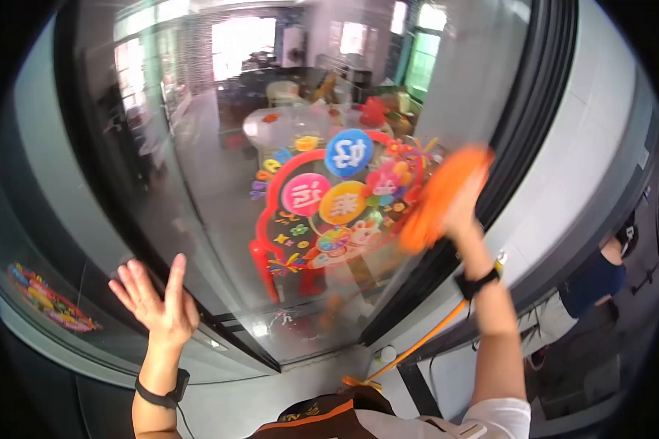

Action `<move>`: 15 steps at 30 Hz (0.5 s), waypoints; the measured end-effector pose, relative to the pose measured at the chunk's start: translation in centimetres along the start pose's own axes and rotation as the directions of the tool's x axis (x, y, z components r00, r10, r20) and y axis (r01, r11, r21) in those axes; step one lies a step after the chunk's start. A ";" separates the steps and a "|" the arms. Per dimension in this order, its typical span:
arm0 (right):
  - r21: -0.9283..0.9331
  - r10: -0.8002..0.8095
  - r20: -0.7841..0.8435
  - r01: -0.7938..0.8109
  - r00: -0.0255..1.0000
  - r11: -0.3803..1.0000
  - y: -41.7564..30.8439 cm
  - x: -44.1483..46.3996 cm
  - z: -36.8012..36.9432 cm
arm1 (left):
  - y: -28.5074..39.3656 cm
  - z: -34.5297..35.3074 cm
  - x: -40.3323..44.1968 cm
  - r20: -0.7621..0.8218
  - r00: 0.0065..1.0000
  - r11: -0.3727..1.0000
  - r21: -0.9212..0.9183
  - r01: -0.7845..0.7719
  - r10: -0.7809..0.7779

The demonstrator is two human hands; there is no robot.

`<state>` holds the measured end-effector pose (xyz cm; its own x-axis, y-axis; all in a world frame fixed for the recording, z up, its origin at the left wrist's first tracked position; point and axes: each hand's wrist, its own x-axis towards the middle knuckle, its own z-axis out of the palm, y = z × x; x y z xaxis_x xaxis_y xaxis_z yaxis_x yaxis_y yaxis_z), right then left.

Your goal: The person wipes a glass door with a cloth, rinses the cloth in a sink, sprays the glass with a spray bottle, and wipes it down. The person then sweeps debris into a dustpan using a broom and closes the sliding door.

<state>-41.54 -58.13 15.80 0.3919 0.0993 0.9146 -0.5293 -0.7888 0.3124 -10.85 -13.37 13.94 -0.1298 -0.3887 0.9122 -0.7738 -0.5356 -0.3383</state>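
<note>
My right hand is closed on an orange cloth, blurred by motion, at the right side of a glass pane. The cloth appears to lie against the glass, partly covering a colourful sticker with balloons, rabbits and mirrored characters. My left hand is raised with its fingers spread, holding nothing, beside the dark frame at the pane's left. Whether its palm touches the frame or the glass, I cannot tell. Both wrists wear black bands.
Through the glass show a pale table and a red chair. An orange pole leans at the lower right, near a white wall. Another person is at the far right. A second sticker is at the left.
</note>
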 end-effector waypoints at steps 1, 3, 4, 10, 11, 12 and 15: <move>-0.044 -0.091 -0.375 0.081 0.923 0.996 3.2 7.1 -0.4 | 0.1 0.0 0.0 0.005 1.000 1.000 0.010 0.004 -0.004; 0.063 0.178 -0.427 -0.167 0.887 0.984 5.3 18.6 -4.1 | 0.2 0.3 0.1 -0.013 1.000 1.000 0.027 0.003 -0.003; -0.004 0.140 -0.456 -0.159 0.879 0.987 8.8 22.0 -3.9 | 0.3 0.2 0.0 -0.014 1.000 0.999 0.034 0.001 -0.001; 0.086 0.296 -0.356 -0.284 0.886 0.955 0.5 2.1 0.0 | -0.1 0.6 -0.4 -0.006 1.000 0.995 0.096 -0.018 0.019; 0.096 0.340 -0.340 -0.327 0.877 0.940 -1.1 -6.3 2.8 | 0.0 0.6 -0.3 -0.004 1.000 0.995 0.102 -0.022 0.022; 0.101 0.345 0.005 -0.344 0.939 0.934 -2.5 -13.0 3.1 | 0.1 0.6 -0.5 0.012 1.000 0.996 0.094 -0.002 0.001; 0.068 0.260 0.235 -0.282 0.937 0.957 0.2 -13.5 3.9 | -0.2 0.5 -0.7 0.040 0.999 0.994 0.108 -0.018 0.014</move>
<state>-43.96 -61.96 2.54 0.4062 -0.2541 0.8777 -0.5658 -0.8242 0.0233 -10.33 -13.35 13.28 -0.1155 -0.4256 0.8975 -0.6998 -0.6064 -0.3776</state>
